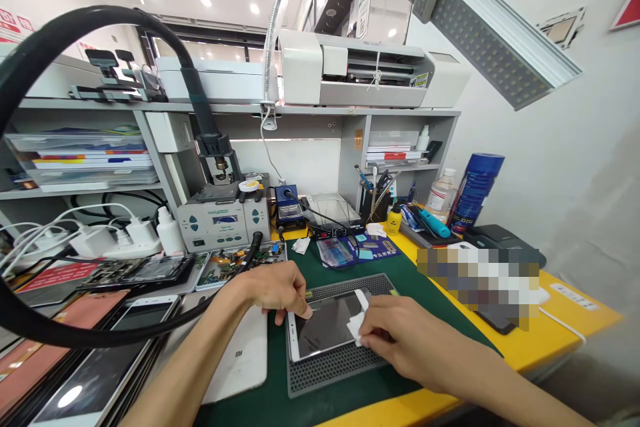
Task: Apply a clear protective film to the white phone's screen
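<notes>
A white-framed smartphone (327, 324) with a dark screen lies face up on a grey perforated mat (320, 377). My left hand (280, 288) grips the phone's upper left edge, its thumb on the front and the other fingers curled at the side. In my right hand (395, 333) a small white tissue (355, 327) is pinched between thumb and fingers, touching the right part of the screen. Part of the phone's right edge is hidden behind that hand.
A white tablet back cover (240, 363) and stacked screens (107, 373) lie to the left. A black hose (55, 340) loops across the left side. Behind stand a hot air station (225, 221), a tray of circuit boards (240, 265) and a yellow bottle (394, 220). A lamp (495, 33) hangs overhead.
</notes>
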Available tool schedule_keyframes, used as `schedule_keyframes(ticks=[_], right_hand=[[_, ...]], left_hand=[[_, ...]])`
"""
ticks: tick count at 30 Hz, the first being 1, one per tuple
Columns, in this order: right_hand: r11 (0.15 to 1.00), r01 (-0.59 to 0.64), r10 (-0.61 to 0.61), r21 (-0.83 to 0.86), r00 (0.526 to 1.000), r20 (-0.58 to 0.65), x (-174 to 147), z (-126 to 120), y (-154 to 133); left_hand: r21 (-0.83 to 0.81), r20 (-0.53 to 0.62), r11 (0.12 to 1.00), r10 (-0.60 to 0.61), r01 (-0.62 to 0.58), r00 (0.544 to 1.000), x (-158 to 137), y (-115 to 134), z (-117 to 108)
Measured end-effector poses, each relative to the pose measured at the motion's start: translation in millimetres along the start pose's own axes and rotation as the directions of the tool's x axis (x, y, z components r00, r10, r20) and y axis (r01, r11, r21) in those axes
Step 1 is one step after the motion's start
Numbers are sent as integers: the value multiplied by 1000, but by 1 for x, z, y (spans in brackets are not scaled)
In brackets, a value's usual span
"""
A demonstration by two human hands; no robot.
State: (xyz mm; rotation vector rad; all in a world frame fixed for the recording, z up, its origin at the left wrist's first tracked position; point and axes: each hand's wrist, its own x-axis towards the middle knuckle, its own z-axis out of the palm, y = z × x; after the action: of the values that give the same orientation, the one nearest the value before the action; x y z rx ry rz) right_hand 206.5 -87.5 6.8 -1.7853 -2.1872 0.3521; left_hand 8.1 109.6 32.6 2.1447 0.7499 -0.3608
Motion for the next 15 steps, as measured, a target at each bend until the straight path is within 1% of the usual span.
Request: schedule_keyframes(ticks=[8, 12, 15], right_hand=[[989, -109, 109, 99, 994, -1, -10, -15, 17], [977, -158, 159, 142, 987, 4, -10, -17, 19], [969, -180, 180, 171, 983, 15, -10, -18, 19]], left_hand=[[22, -17, 1000, -4, 5, 1000, -2, -1, 2], [66, -66, 998, -2, 6, 998, -5, 0, 6], [125, -130, 992, 21, -4, 991, -11, 6, 10]])
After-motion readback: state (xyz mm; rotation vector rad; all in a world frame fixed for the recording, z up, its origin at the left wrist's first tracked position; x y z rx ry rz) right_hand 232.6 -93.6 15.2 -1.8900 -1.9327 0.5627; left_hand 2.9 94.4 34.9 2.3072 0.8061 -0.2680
